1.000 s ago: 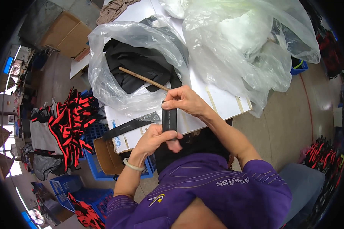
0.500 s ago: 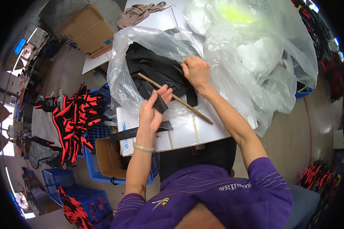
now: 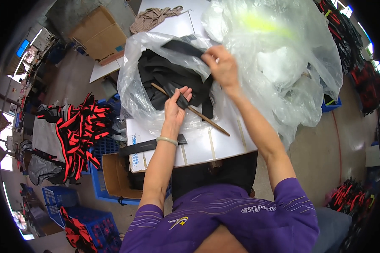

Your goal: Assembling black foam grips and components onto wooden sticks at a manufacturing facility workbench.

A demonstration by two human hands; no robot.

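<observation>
This view comes from the person's head, through the left one of two wide fisheye cameras. It looks steeply down and somewhat forward. The purple shirt (image 3: 223,211) fills the bottom, below the fingers (image 3: 185,90) and nearer to the lens than them. The left hand (image 3: 175,107) and the right hand (image 3: 223,69) are around the upper middle, at arm's reach, with the forearms (image 3: 159,168) rising toward them from below. Beyond the fingers, the white table (image 3: 198,148) is seen from above, up to the top edge. Far right of the fingers, the floor (image 3: 312,147) bends toward the dark, round rim.
</observation>
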